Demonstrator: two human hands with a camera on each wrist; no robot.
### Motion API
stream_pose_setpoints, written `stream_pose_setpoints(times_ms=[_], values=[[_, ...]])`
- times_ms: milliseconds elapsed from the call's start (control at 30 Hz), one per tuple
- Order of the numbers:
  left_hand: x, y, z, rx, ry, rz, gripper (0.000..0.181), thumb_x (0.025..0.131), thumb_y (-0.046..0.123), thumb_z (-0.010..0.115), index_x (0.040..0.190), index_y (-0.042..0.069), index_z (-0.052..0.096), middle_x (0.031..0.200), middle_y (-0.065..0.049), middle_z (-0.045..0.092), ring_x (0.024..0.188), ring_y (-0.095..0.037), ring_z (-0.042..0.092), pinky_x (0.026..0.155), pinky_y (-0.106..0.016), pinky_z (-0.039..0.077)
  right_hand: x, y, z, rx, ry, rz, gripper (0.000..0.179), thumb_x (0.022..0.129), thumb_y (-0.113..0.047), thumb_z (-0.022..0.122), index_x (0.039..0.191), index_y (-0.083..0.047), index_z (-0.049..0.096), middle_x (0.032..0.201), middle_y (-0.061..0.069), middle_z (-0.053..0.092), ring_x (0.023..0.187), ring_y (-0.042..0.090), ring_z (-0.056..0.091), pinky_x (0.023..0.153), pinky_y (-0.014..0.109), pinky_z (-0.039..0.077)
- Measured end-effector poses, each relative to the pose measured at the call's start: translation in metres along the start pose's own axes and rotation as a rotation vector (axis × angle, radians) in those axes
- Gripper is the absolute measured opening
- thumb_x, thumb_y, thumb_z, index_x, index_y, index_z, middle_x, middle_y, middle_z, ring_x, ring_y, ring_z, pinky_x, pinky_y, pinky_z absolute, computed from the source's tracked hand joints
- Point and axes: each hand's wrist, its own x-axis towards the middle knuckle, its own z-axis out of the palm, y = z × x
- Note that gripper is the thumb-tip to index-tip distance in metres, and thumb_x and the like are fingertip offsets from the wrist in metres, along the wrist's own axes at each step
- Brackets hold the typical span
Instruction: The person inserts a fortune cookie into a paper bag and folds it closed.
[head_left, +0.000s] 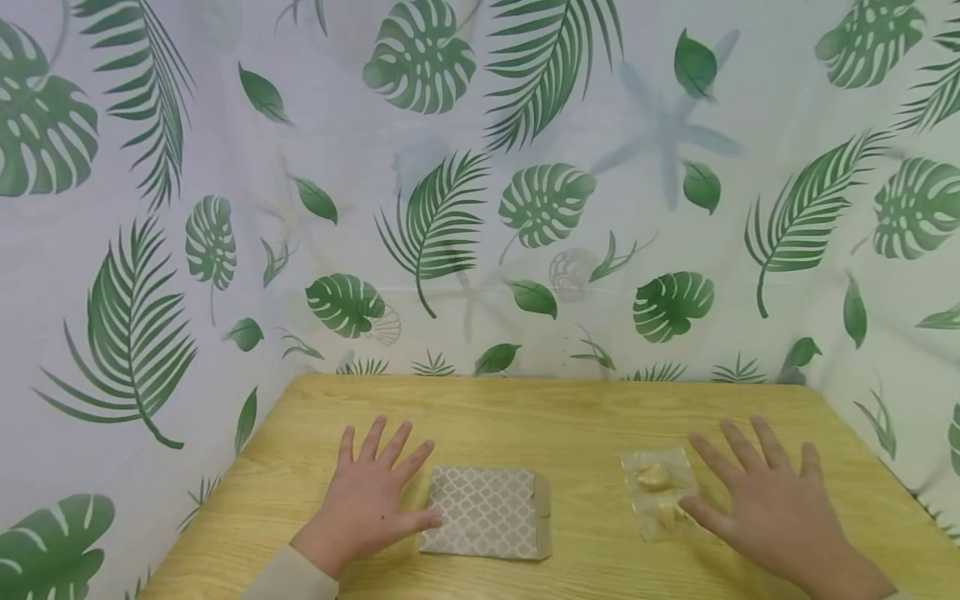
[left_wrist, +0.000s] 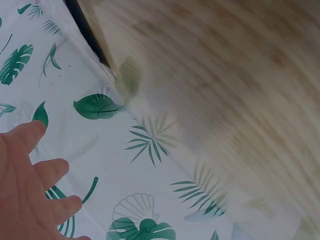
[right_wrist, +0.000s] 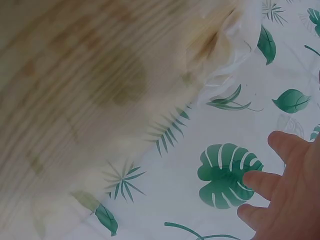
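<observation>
My left hand (head_left: pixel 369 498) has its fingers spread, palm down, over the left part of the wooden table (head_left: pixel 570 417). Its thumb tip overlaps the left edge of a flat beige paper packet (head_left: pixel 483 512) with a white lattice pattern and a plain flap at its right end. On the other side, my right hand (head_left: pixel 783 510) is spread too, its thumb overlapping the edge of a clear plastic bag (head_left: pixel 643 508) that holds small yellowish pieces (head_left: pixel 654 477). Neither hand grips anything. Each wrist view catches some outstretched fingers, left (left_wrist: pixel 52 172) and right (right_wrist: pixel 265 185), against the leaf-printed cloth.
White cloth (head_left: pixel 465 333) printed with green leaves, starfish and shells hangs behind the table and along both sides. The table's far edge (head_left: pixel 555 380) runs close to it. Between the packet and the bag lies a stretch of bare wood grain.
</observation>
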Motion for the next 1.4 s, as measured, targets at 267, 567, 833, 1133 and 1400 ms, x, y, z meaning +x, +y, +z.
stream_pose_setpoints(times_ms=[267,567,833,1133,1400], values=[[0.004,0.007,0.004,-0.049,-0.062,-0.005,0.093,0.081,0.083,0.054,0.157,0.029,0.041,0.164,-0.011,0.027,0.151,-0.044,0.013,0.113,-0.073,0.004,0.003,-0.012,0.003,0.043,0.021,-0.035,0.08,0.09,-0.072,0.056,0.15,-0.021,0.05,0.155,0.023,0.038,0.145,0.05,0.021,0.099,0.084,0.012],[0.007,0.016,0.007,-0.093,-0.141,0.062,0.095,0.081,0.082,0.055,0.156,0.024,0.043,0.163,-0.012,0.03,0.149,-0.045,0.018,0.112,-0.074,0.008,0.014,-0.039,0.015,0.126,-0.006,-0.102,0.074,0.09,-0.07,0.06,0.148,-0.024,0.054,0.154,0.019,0.042,0.146,0.045,0.024,0.103,0.079,0.017],[0.013,0.02,0.01,-0.165,-0.195,0.12,0.097,0.081,0.08,0.058,0.157,0.024,0.039,0.162,-0.013,0.031,0.149,-0.043,0.02,0.112,-0.074,0.013,0.022,-0.067,0.018,0.187,-0.018,-0.175,0.068,0.09,-0.067,0.062,0.144,-0.024,0.058,0.148,0.014,0.051,0.141,0.044,0.036,0.103,0.078,0.023],[0.028,0.029,0.019,-0.212,-0.231,0.195,0.097,0.079,0.076,0.066,0.158,0.027,0.037,0.164,-0.009,0.029,0.149,-0.038,0.023,0.113,-0.069,0.02,0.03,-0.093,0.025,0.275,-0.133,-0.226,0.071,0.093,-0.068,0.056,0.147,-0.022,0.055,0.149,0.017,0.049,0.138,0.044,0.042,0.105,0.077,0.024],[0.039,0.04,0.026,-0.206,-0.276,0.253,0.101,0.078,0.079,0.065,0.159,0.026,0.035,0.163,-0.008,0.03,0.148,-0.037,0.026,0.113,-0.066,0.024,0.039,-0.105,0.029,0.37,-0.307,-0.254,0.08,0.094,-0.072,0.049,0.153,-0.019,0.047,0.153,0.022,0.043,0.139,0.047,0.038,0.106,0.076,0.024]])
